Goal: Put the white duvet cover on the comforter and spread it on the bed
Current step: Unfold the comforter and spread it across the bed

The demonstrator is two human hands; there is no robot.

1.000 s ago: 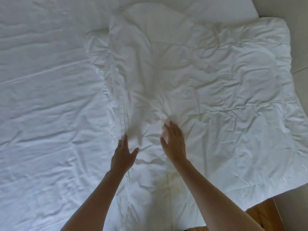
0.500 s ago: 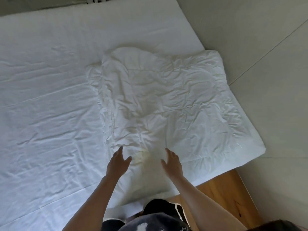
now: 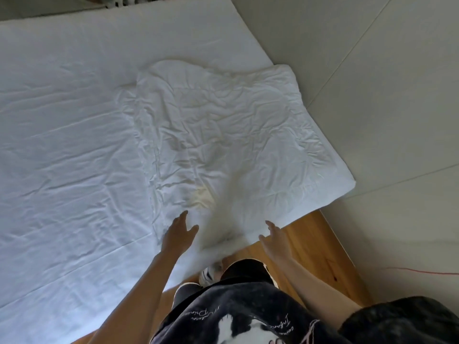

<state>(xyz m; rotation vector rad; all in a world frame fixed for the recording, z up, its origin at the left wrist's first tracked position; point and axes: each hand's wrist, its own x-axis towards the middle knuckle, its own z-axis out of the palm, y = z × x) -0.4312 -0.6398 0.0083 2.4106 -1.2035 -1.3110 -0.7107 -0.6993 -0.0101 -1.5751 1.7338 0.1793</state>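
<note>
**Hands at the near edge of the folded comforter**

Both hands hover with fingers spread and holding nothing. The left hand [image 3: 179,234] lies over the near left part of the comforter [image 3: 223,135], its fingers straight; whether it presses the fabric or floats just above it cannot be told. The right hand [image 3: 274,238] is apart from it, at the near edge where the bedding overhangs the wooden floor [image 3: 320,249], palm turned inward.

The step in hand looks like finding the near hem or corners so the bundle can be opened. To do it well, each hand should take one corner of the same layer, not a pinch of mixed layers, and lift evenly so the folds fall out rather than twist. The overhanging corner by the right hand could slide off the bed if only one side is pulled.

The comforter is white, puffy and heavily creased, folded into a rough rectangle on the right side of the bed [image 3: 62,157], its far right corner jutting past the mattress edge. A thinner, crumpled white layer lies along its left part; this may be the duvet cover, though white on white makes that uncertain.
</note>
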